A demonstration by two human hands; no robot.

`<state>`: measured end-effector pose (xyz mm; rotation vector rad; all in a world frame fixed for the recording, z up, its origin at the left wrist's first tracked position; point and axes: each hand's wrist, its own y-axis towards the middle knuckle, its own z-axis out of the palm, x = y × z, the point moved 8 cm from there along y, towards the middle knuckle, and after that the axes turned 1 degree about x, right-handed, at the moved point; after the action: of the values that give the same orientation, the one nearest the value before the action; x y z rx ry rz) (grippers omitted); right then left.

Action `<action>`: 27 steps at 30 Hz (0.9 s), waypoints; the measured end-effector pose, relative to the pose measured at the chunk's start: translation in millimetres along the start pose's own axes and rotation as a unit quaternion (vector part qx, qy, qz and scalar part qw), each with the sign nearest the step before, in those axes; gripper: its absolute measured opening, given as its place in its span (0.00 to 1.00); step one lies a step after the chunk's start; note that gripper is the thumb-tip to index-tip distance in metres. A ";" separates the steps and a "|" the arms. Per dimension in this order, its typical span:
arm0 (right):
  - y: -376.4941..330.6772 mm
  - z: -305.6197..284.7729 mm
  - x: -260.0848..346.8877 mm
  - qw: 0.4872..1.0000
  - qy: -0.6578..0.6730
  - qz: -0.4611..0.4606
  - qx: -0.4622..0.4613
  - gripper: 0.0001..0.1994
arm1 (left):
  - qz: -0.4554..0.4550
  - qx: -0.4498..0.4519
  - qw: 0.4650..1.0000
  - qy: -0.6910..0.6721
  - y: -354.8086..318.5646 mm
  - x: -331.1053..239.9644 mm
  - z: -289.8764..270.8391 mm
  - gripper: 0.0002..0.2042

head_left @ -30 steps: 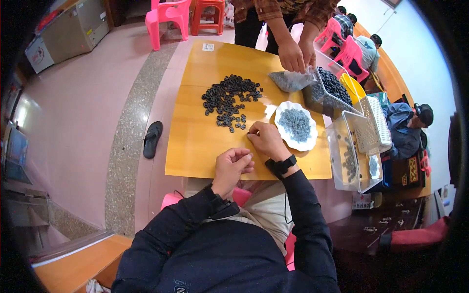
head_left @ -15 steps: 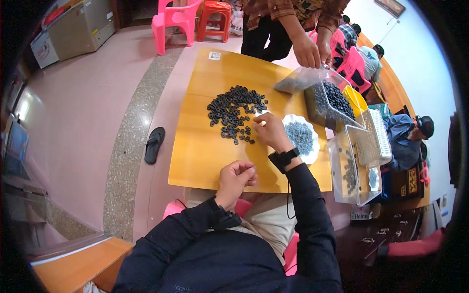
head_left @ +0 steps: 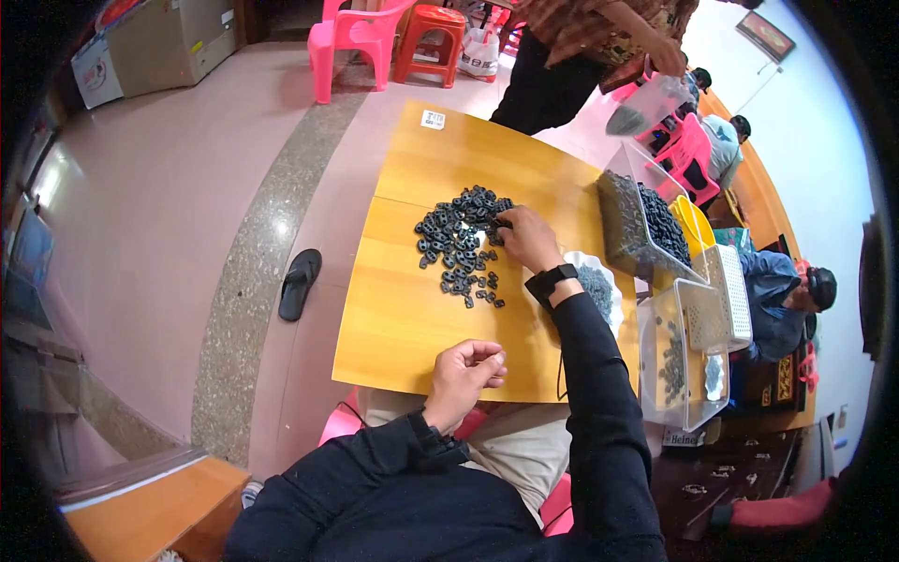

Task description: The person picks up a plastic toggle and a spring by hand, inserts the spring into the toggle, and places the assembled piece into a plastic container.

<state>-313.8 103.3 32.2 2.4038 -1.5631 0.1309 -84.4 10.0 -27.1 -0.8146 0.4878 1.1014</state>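
Observation:
A loose pile of small black parts [head_left: 459, 225], each with two holes, lies on the yellow wooden table [head_left: 403, 337]. My right hand [head_left: 529, 236] reaches to the pile's right edge, its fingers bent together at the parts; what is between the fingertips is hidden. Above the table's front edge, my left hand [head_left: 465, 379] is closed, thumb against curled fingers, and anything inside is too small to make out. A white scalloped dish [head_left: 615, 314] of small grey-blue pieces [head_left: 595, 288] sits beside my right wrist, partly covered by my forearm.
On the right stand a clear bin [head_left: 623, 225] of black parts, a yellow container [head_left: 691, 225], a white perforated basket [head_left: 726, 290] and a clear box [head_left: 684, 403] with scattered pieces. Another person [head_left: 609, 47] stands beyond the table, holding a clear bag [head_left: 641, 112]. A slipper [head_left: 300, 284] lies on the floor.
My right hand has moved onto the pile's right edge. The standing person has lifted the clear bag off the table, up and away to the right. My view has shifted slightly.

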 end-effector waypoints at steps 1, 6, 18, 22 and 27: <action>-1.3 0.1 -1.4 1.000 0.002 0.005 -0.007 0.13 | 0.000 0.002 1.000 0.001 -0.3 -1.1 0.8 0.09; -3.8 -0.2 6.0 1.000 0.002 0.015 0.017 0.11 | -0.004 0.003 1.000 0.007 -0.3 -2.2 1.0 0.09; -8.1 -9.6 3.1 0.995 0.081 -0.009 -0.061 0.10 | -0.005 0.009 1.000 -0.004 0.6 -0.7 1.3 0.09; -10.2 -6.7 -12.9 0.945 0.312 0.099 -0.024 0.11 | -0.002 0.007 1.000 -0.006 2.4 -1.8 1.6 0.09; -49.0 -20.0 20.0 0.876 0.472 0.097 0.013 0.10 | 0.029 -0.019 0.999 -0.041 3.7 -8.4 -5.2 0.11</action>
<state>-259.7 109.8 47.2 1.6904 -1.2601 1.1646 -90.8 1.8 -25.7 -0.7885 0.4241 1.1961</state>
